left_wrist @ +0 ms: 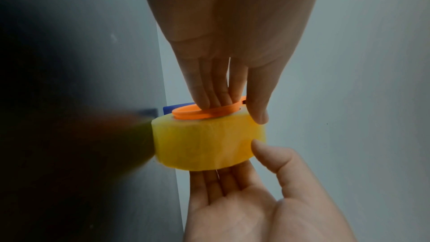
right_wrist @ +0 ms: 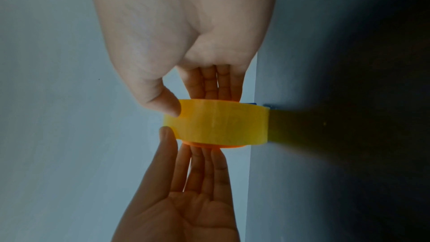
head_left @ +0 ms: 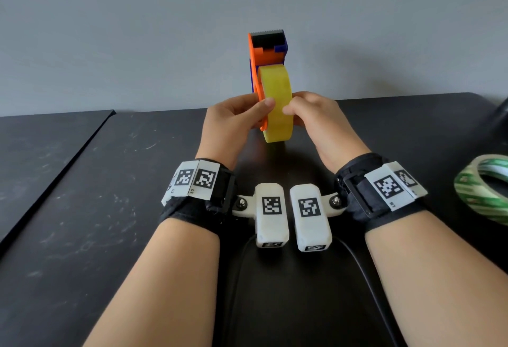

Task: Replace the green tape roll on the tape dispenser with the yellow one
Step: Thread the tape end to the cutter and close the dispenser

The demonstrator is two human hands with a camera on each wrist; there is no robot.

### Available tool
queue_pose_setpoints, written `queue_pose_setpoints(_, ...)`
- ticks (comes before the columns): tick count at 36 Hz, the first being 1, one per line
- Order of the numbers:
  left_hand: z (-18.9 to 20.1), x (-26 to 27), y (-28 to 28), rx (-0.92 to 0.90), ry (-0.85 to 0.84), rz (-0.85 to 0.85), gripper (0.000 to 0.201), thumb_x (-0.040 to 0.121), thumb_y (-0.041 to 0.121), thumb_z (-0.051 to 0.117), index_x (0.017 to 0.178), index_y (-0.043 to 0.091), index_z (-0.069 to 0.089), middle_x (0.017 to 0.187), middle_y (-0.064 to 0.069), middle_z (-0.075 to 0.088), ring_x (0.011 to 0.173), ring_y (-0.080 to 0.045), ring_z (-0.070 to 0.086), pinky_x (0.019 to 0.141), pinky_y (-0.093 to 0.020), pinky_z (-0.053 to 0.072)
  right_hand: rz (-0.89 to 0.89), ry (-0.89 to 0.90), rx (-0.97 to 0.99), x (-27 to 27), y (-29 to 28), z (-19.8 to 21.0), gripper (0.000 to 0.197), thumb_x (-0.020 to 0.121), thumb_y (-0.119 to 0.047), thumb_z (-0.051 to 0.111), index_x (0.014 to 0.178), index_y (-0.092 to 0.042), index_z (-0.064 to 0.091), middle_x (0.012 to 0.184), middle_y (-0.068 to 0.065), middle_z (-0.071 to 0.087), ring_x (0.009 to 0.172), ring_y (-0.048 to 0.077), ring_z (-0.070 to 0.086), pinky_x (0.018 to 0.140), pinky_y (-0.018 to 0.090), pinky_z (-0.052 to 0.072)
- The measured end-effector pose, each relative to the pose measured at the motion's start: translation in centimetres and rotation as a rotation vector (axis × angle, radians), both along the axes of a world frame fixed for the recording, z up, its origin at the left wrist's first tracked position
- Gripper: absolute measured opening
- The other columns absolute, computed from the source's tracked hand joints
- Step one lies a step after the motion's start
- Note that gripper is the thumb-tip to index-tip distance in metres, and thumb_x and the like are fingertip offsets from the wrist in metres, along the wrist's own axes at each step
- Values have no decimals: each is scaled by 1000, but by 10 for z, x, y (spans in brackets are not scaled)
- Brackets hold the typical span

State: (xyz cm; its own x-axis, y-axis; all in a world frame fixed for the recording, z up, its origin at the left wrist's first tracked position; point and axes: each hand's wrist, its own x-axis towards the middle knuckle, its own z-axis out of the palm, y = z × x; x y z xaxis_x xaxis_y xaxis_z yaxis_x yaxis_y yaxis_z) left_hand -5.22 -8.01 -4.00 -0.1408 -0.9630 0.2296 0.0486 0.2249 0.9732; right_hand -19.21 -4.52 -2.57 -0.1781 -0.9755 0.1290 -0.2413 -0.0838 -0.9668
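Observation:
The orange and blue tape dispenser (head_left: 265, 52) stands upright on the black table (head_left: 110, 209), its toothed cutter on top. The yellow tape roll (head_left: 275, 82) sits on its orange hub side. My left hand (head_left: 247, 115) holds the dispenser from the left, fingers flat on the orange flange (left_wrist: 193, 113) and thumb on the roll's band. From the right, my right hand (head_left: 302, 113) pinches the yellow tape roll (right_wrist: 221, 122), thumb on the band and fingers on its flat face. The green tape roll (head_left: 472, 198) lies flat at the right edge, away from both hands.
A grey wall stands right behind the dispenser. A seam splits off a second black panel at the left. A dark object (head_left: 500, 115) pokes in at the far right edge. Black cables run down the table between my forearms.

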Motion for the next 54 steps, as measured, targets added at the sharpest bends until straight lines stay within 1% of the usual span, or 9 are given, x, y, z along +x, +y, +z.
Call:
queue_pose_setpoints(4, 0, 0, -1, 6, 13, 6, 26, 85, 21, 72, 107, 6, 73, 99, -11, 76, 90, -23, 72, 87, -35, 59, 5, 16, 1, 0, 2, 1, 35, 73, -27, 53, 97, -8, 69, 106, 13, 70, 107, 27, 62, 100, 49, 48)
queue_pose_setpoints(8, -1, 1, -2, 10, 5, 1, 28, 86, 22, 72, 108, 5, 73, 100, -12, 76, 93, -26, 72, 88, -37, 58, 5, 22, -7, -1, 2, -1, 25, 81, -21, 54, 96, -10, 70, 105, 9, 71, 106, 24, 63, 99, 44, 50)
queue_pose_setpoints(14, 0, 1, 0, 12, 6, -18, 29, 86, 20, 71, 109, 3, 72, 100, -14, 76, 98, -31, 71, 88, -36, 58, -4, 14, -26, -1, -1, -2, 13, 90, -23, 55, 82, -23, 66, 100, 3, 69, 99, 14, 62, 78, 23, 46)
queue_pose_setpoints(17, 1, 1, 0, 15, 18, -30, 28, 87, 20, 70, 110, 3, 72, 100, -13, 76, 93, -26, 72, 87, -34, 59, 5, 0, -18, -1, -2, -2, 12, 90, -23, 56, 87, -23, 67, 99, -2, 70, 97, 8, 63, 74, 20, 45)
queue_pose_setpoints(21, 2, 3, -1, 29, 1, -66, 27, 89, 12, 66, 115, 4, 70, 105, -11, 75, 93, -20, 72, 86, -30, 57, 18, -32, -17, -1, -2, -2, 13, 92, -22, 57, 97, -20, 68, 92, -11, 68, 80, -7, 59, 56, 0, 42)
queue_pose_setpoints(25, 3, 4, 0, 36, -35, -99, 40, 80, -8, 64, 119, 1, 66, 109, -17, 72, 99, -24, 69, 93, -32, 56, -2, -39, -6, 0, -1, -1, 14, 91, -22, 57, 96, -17, 69, 95, -4, 68, 85, -1, 59, 67, 13, 42)
queue_pose_setpoints(35, 2, 1, 0, 24, -16, -62, 39, 83, -4, 67, 122, -1, 64, 112, -20, 71, 99, -23, 68, 90, -27, 56, -11, 1, -16, 1, -3, -1, 27, 82, -23, 52, 92, -2, 65, 107, 22, 66, 106, 34, 60, 98, 50, 46)
queue_pose_setpoints(45, 2, 0, 1, 8, 27, -3, 19, 90, 10, 65, 108, 8, 71, 95, -7, 75, 81, -10, 70, 78, -21, 57, 19, 4, -34, 1, -2, -4, 23, 85, -9, 51, 99, -7, 70, 104, 10, 73, 104, 24, 65, 94, 35, 49)
queue_pose_setpoints(54, 3, 1, 2, 21, 23, 11, 20, 89, 16, 68, 105, 5, 73, 100, -16, 75, 99, -35, 70, 90, -39, 57, -10, 21, -38, 3, -5, -5, 18, 92, -23, 52, 96, -16, 69, 105, 6, 70, 100, 15, 64, 80, 24, 48)
